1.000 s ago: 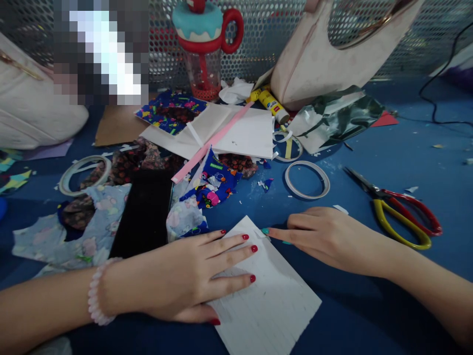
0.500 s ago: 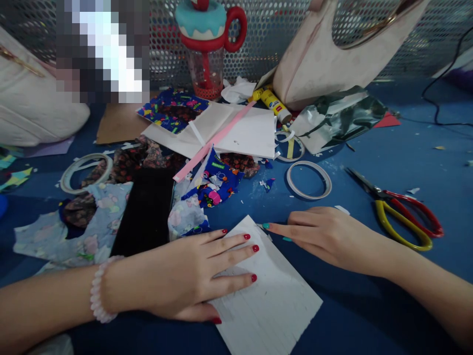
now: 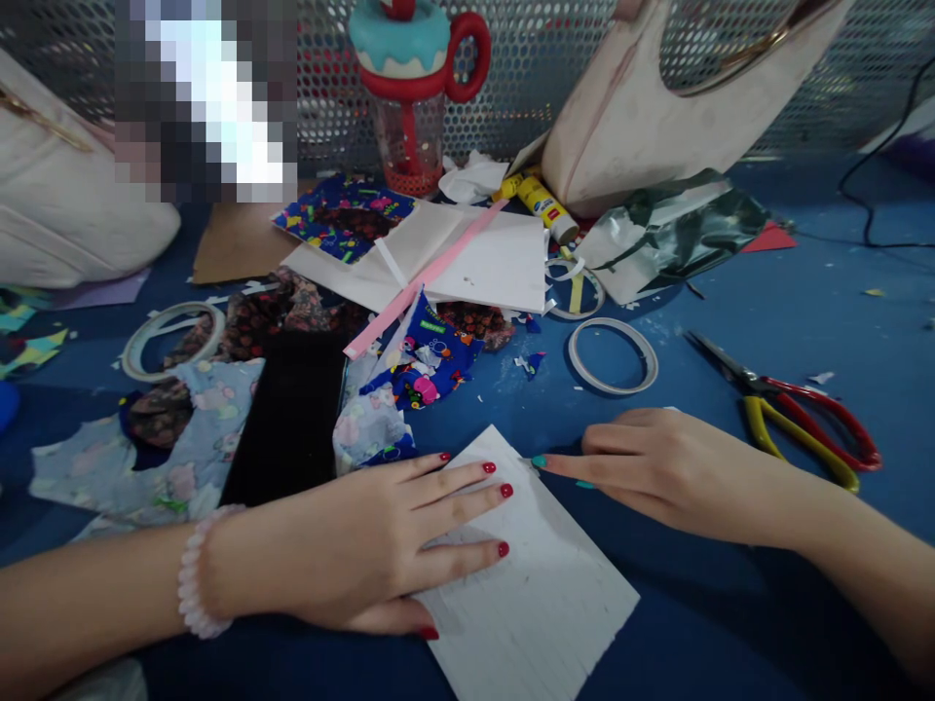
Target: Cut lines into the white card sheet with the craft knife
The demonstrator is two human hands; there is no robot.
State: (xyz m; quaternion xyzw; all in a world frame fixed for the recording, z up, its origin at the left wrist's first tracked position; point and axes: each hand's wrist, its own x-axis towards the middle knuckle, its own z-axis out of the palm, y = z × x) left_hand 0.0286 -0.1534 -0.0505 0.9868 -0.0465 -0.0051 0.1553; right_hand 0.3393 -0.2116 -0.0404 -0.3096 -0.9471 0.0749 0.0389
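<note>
Nearer the wearer than the white ring-shaped tape roll (image 3: 612,356), the left hand (image 3: 365,550), fingers spread, presumably steadies a flat white four-cornered paper sheet (image 3: 544,594); right hand (image 3: 657,477) points at its edge, grip unclear

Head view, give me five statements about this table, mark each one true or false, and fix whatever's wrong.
1. The left hand lies on the white sheet, its fingers spread. True.
2. The right hand holds the scissors. False: the scissors lie on the blue table.
3. The pink strip lies across the white papers. True.
4. The bracelet is on the right wrist. False: it is on the left.
5. The cup has a yellow handle. False: its handle is red.
</note>
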